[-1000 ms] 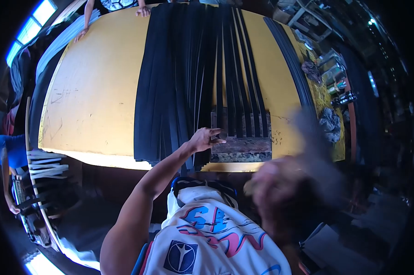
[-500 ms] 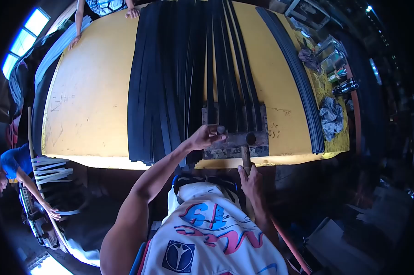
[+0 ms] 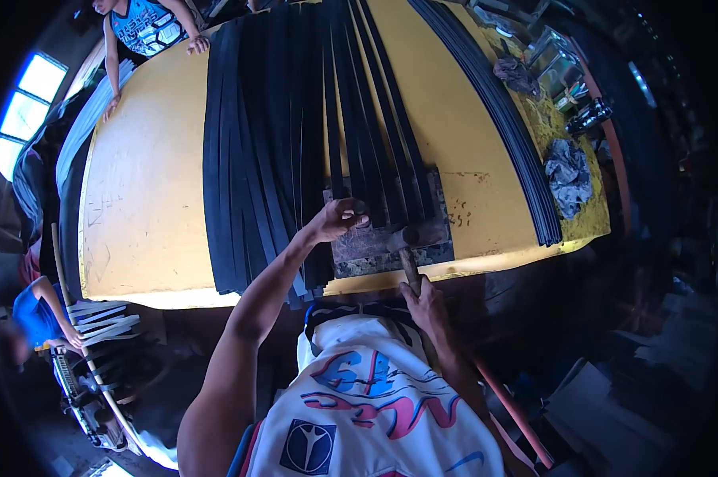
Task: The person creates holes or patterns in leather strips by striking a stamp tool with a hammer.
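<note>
My left hand (image 3: 339, 220) is closed round a small dark round-topped tool (image 3: 359, 207) over the left part of a dark, worn plate (image 3: 387, 258). In my right hand (image 3: 425, 304) is the wooden handle of a hammer (image 3: 407, 238), whose head is over the plate's middle, right of my left hand. Several narrow black strips (image 3: 375, 159) run down the yellow table (image 3: 152, 175) and end on the plate. A wide layer of black strips (image 3: 252, 151) lies left of them. The tool's lower end is hidden.
A bundle of dark strips (image 3: 494, 103) lies on the table's right side, beside crumpled plastic (image 3: 567, 179). A person (image 3: 148, 28) rests their hands on the far left edge. Another person in blue (image 3: 37, 314) is at lower left, near pale strips (image 3: 104, 322).
The view has turned, so the table appears shifted left and tilted. Both hands keep their hold. The lower-left person's arm has drawn back upward, and more of the far person shows.
</note>
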Tool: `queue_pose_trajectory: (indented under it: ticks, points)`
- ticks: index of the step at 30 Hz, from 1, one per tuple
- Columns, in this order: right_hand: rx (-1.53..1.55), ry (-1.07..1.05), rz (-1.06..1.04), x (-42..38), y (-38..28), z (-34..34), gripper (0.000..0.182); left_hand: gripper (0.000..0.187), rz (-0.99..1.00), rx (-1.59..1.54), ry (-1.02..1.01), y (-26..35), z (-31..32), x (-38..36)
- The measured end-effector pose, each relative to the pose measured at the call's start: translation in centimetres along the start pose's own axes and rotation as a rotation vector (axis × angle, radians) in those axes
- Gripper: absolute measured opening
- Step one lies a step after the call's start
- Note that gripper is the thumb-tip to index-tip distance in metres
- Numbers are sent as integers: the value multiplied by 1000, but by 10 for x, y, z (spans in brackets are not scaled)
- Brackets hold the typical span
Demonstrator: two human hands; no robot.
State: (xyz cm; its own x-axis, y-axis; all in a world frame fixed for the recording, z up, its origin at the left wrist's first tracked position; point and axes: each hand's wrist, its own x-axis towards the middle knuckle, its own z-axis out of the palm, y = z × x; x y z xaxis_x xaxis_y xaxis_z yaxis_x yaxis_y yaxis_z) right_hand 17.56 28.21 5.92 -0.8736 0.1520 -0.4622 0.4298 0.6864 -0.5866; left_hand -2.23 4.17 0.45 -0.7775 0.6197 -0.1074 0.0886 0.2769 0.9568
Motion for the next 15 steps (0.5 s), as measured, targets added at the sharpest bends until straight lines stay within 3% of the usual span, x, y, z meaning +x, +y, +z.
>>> queue_pose_trajectory:
  ticks: [15]
  points:
    - [-30,-33,8,-1,-4,-5,56,27,-17,-30,29,-2,3,-1]
